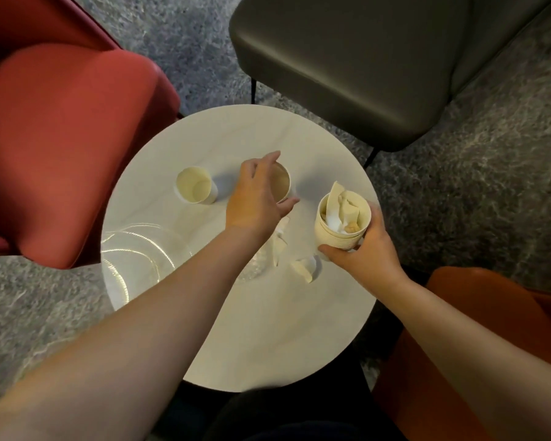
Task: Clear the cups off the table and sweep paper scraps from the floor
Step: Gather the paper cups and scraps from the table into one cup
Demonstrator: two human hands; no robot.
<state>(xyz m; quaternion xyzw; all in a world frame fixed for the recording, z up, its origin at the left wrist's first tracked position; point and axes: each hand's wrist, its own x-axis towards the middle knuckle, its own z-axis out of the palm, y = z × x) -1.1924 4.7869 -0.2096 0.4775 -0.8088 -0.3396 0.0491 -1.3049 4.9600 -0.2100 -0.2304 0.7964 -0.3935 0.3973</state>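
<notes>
While over round white marble-look desk point(268, 329): left hand point(255, 202) reaching onto cream paper cup at desk centre point(282, 183), fingers curled over far rim, thumb spread along near side; looks like touching rim, cup standing on desk. Grip there closing round cup but full clasp not certain.

Right hand point(366, 246) w/ grip wrapped round stack of nested cream paper cups point(341, 221), held upright at right edge of desk, thumb across lower wall, fingers behind. Stack stuffed w/ crumpled white paper scraps point(344, 208), sticking up past rim.

Second single cream paper cup point(196, 186), upright, empty, left of centre cup, apart from both hands.

Torn white paper pieces on desk: one point(280, 240) just below left wrist, another point(306, 268) near right hand's thumb.

Clear glass plate point(134, 259) at desk's left edge, partly under left forearm; second glassy patch by torn pieces, too faint to tell.

Round desk: red upholstered chair point(61, 148) left, dark grey leather chair point(347, 58) far side, orange chair point(477, 313) right. Grey mottled carpet floor point(490, 192) underneath.
</notes>
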